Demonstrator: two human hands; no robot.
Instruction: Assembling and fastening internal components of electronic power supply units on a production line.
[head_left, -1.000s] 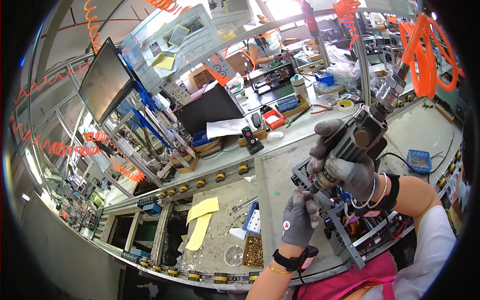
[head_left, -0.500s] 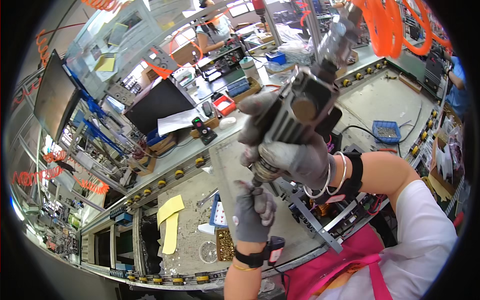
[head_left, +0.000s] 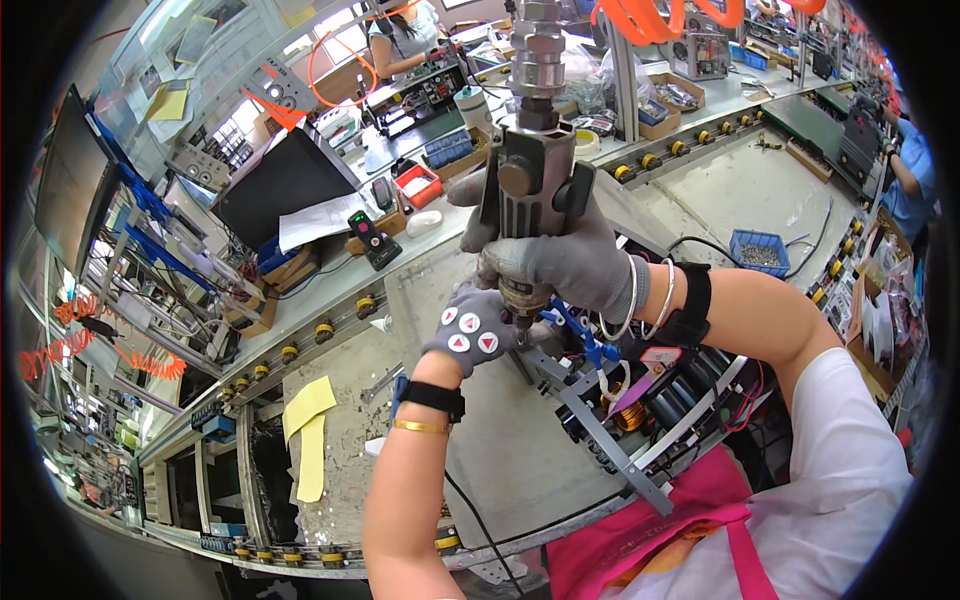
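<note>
An air screwdriver, black and grey, stands upright with its tip down, and my right hand in a grey glove is wrapped round its body. My left hand, gloved too, is at the driver's tip with its fingers drawn together; what they pinch is hidden. Several round white stickers with red triangles are on the back of that glove. Under the tip is the corner of an open metal-framed unit, with black cylinders, a copper coil and blue connectors.
Yellow paper strips lie on the worktop to the left. A roller rail runs along its far side, with a black handheld device beyond. A blue basket of small parts sits at the right. Orange coiled hose hangs overhead.
The screwdriver has swung from a slant to upright and moved left. My left hand has turned its back up and moved up to the frame's corner. The view has shifted too.
</note>
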